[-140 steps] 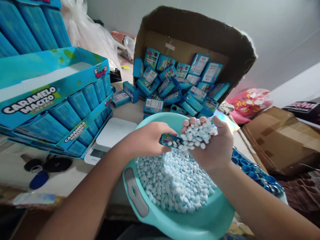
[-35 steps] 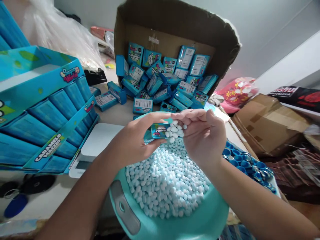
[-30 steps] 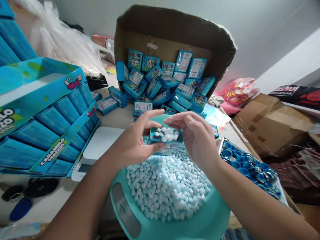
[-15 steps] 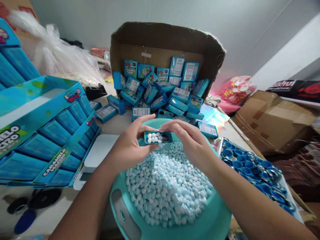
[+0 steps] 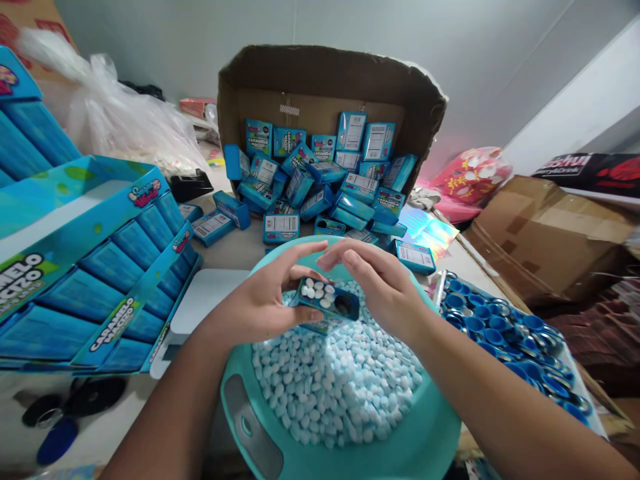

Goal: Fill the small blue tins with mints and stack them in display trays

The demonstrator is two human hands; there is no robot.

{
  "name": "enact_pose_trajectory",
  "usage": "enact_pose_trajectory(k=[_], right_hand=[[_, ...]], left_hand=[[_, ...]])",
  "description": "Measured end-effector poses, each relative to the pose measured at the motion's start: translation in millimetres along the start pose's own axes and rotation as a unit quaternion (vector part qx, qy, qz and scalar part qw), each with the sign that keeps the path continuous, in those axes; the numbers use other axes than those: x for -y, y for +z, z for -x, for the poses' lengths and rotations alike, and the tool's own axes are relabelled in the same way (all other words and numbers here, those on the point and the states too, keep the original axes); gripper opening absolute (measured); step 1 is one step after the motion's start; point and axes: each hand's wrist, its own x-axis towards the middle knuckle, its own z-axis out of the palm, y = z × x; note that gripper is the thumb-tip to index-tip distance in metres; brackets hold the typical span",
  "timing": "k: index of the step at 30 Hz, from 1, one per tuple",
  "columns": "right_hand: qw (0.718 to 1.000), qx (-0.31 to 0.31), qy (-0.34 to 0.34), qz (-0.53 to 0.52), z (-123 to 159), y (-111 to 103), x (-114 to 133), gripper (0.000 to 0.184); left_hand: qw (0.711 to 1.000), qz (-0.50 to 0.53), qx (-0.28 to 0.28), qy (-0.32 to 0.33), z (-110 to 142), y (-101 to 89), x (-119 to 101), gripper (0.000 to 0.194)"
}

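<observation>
A teal bowl (image 5: 430, 440) holds a heap of pale blue and white candies (image 5: 335, 380). Over it my left hand (image 5: 265, 300) grips a small open blue tin (image 5: 327, 300) with several candies in its left half. My right hand (image 5: 383, 287) rests against the tin's right end, fingers curled and stretched toward the left hand; no candies show in it.
A tipped cardboard box (image 5: 325, 80) spills many small blue candy boxes (image 5: 320, 180) behind the bowl. Blue display cartons (image 5: 90, 260) stand at left beside a white scale (image 5: 200, 307). A tray of blue lids (image 5: 505, 333) lies at right, brown cartons (image 5: 545, 240) beyond.
My right hand held a heap of candies over the tin and tipped them in; now it holds none. The tin has dropped a little lower over the bowl.
</observation>
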Motion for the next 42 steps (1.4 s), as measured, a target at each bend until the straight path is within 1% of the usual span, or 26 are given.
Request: enact_pose_trajectory(k=[2, 5, 7, 9, 12, 15, 17, 21, 22, 24, 27, 29, 31, 35, 38, 40, 42], right_hand=[[0.999, 0.04, -0.037, 0.0, -0.6, -1.5, 2.4, 0.031], [0.987, 0.124, -0.101, 0.003, -0.7, -3.0, 4.6, 0.033], [0.978, 0.152, -0.143, 0.021, 0.0, -2.9, 4.8, 0.033], [0.97, 0.15, -0.181, 0.055, 0.5, -2.0, 4.8, 0.033], [0.961, 0.128, -0.223, 0.102, -0.2, -1.4, 5.8, 0.033], [0.957, 0.109, -0.249, 0.098, -1.6, -4.2, 7.7, 0.033], [0.962, 0.096, -0.245, 0.076, -1.6, -7.6, 8.2, 0.037], [0.979, 0.054, -0.189, 0.046, 0.1, -11.3, 7.3, 0.039], [0.98, 0.055, -0.186, 0.05, 0.3, -10.7, 7.1, 0.038], [0.974, 0.085, -0.2, 0.071, -0.1, -7.8, 6.6, 0.036], [0.957, 0.136, -0.234, 0.103, -1.8, -3.2, 5.8, 0.031], [0.954, 0.134, -0.246, 0.109, -2.8, -2.9, 5.9, 0.026], [0.956, 0.117, -0.248, 0.104, -3.0, -5.4, 6.6, 0.025], [0.97, 0.076, -0.218, 0.078, -1.2, -13.4, 7.8, 0.03], [0.978, 0.06, -0.191, 0.067, 0.0, -16.7, 6.5, 0.032], [0.985, 0.025, -0.156, 0.07, -0.4, -16.7, 4.7, 0.031], [0.989, -0.02, -0.118, 0.088, -1.7, -15.6, 2.2, 0.027]], left_hand=[[1.0, 0.004, 0.016, -0.007, 0.4, -1.2, -1.0, 0.095], [0.998, 0.029, 0.042, -0.028, 2.2, -2.6, -5.3, 0.104], [0.997, 0.052, 0.045, -0.043, 3.2, -3.1, -7.7, 0.106], [0.995, 0.074, 0.038, -0.046, 3.7, -3.7, -7.9, 0.106], [0.996, 0.081, 0.022, -0.034, 3.3, -5.0, -5.1, 0.103], [0.998, 0.057, -0.004, -0.018, 2.3, -6.8, -3.1, 0.098], [0.999, 0.047, -0.011, -0.008, 1.7, -7.8, -3.0, 0.097], [0.999, 0.042, -0.011, -0.016, 1.4, -8.1, -2.8, 0.095], [0.999, 0.044, -0.011, -0.018, 1.4, -7.7, -2.4, 0.095], [0.998, 0.052, -0.006, -0.02, 1.7, -6.7, -1.0, 0.095], [0.998, 0.063, -0.003, -0.017, 2.4, -6.3, 1.2, 0.095], [0.998, 0.062, -0.01, -0.008, 2.6, -7.2, 1.9, 0.096], [0.998, 0.061, -0.016, -0.005, 2.3, -8.5, 1.4, 0.096], [0.997, 0.064, -0.044, 0.0, 0.6, -9.0, -1.0, 0.093], [0.994, 0.062, -0.084, 0.01, -1.1, -7.3, -0.5, 0.09], [0.991, 0.056, -0.118, 0.014, -2.3, -6.5, 1.3, 0.089], [0.987, 0.049, -0.152, 0.019, -3.7, -6.5, 3.5, 0.086]])
